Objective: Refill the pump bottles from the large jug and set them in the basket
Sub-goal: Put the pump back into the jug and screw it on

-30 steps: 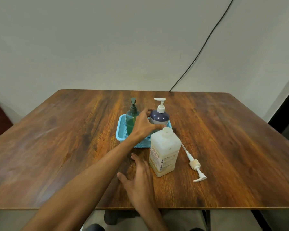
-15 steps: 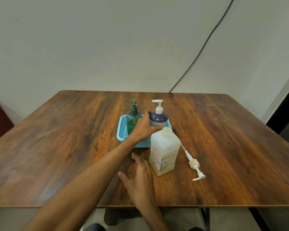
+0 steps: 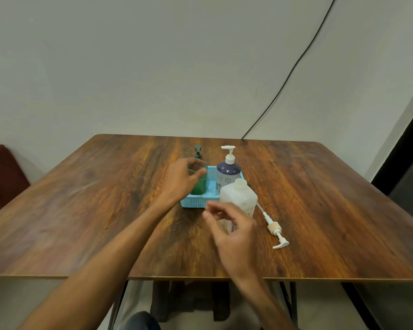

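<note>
A light blue mesh basket [image 3: 196,202] sits mid-table. In it stand a green pump bottle [image 3: 200,185] on the left and a dark blue pump bottle [image 3: 228,176] with a white pump on the right. My left hand [image 3: 180,181] is wrapped around the green bottle's upper body. The large white jug [image 3: 240,195] stands uncapped just in front of the basket's right end. My right hand [image 3: 234,232] hovers, blurred, in front of the jug's lower half with fingers apart, holding nothing.
The jug's white pump with its long tube [image 3: 275,231] lies on the wooden table [image 3: 105,210] to the right of the jug. A black cable [image 3: 284,79] runs down the wall behind. A dark red seat [image 3: 0,172] is at the far left.
My left hand has shifted left from the blue bottle onto the green bottle. My right hand has lifted off the table and moved up toward the jug.
</note>
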